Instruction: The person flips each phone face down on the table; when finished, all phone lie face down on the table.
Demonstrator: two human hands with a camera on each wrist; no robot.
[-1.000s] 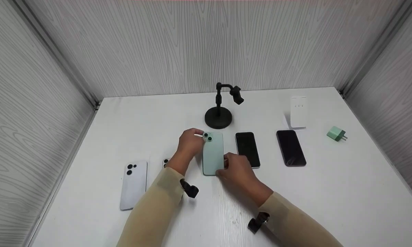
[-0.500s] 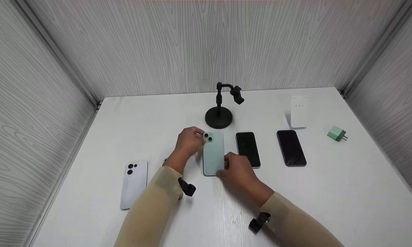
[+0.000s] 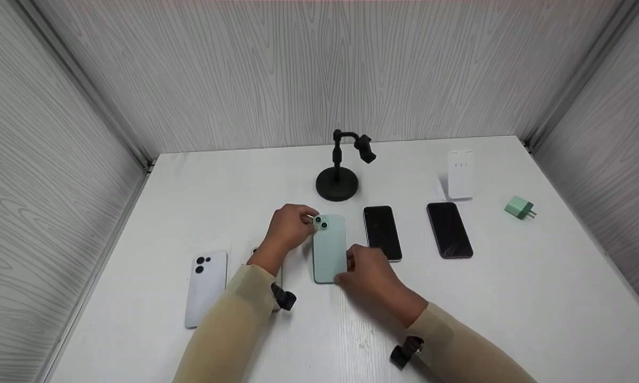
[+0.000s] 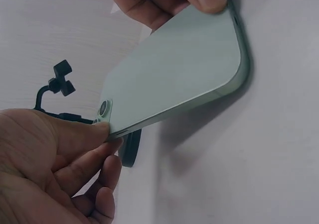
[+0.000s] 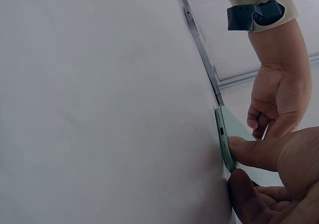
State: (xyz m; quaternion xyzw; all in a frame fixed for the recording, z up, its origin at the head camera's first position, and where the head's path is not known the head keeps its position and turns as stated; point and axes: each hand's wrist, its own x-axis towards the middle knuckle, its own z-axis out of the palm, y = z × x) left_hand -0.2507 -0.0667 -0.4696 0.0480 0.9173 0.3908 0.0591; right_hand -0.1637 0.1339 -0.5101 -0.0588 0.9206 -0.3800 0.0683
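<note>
A mint-green smartphone (image 3: 329, 250) is held between both hands at the middle of the table, camera side up. My left hand (image 3: 290, 230) pinches its edge beside the two camera lenses (image 4: 103, 108), thumb on the back and fingers below. My right hand (image 3: 370, 272) grips the lower right corner, with its thumb (image 5: 244, 149) by the bottom edge, where the charging port shows. In the left wrist view the phone is tilted, its camera end raised above the table with a shadow beneath. The screen side is hidden.
A black phone stand (image 3: 337, 183) is behind the phone. Two dark-screened phones (image 3: 382, 232) (image 3: 450, 230), a white stand (image 3: 461, 174) and a green charger plug (image 3: 520, 207) are to the right. A pale lilac phone (image 3: 206, 290) lies left; another phone (image 3: 276, 307) is mostly under my left arm.
Both hands have drawn the mint-green phone slightly toward me over the last half second. Their hold on it looks the same. The other things lie where they were.
</note>
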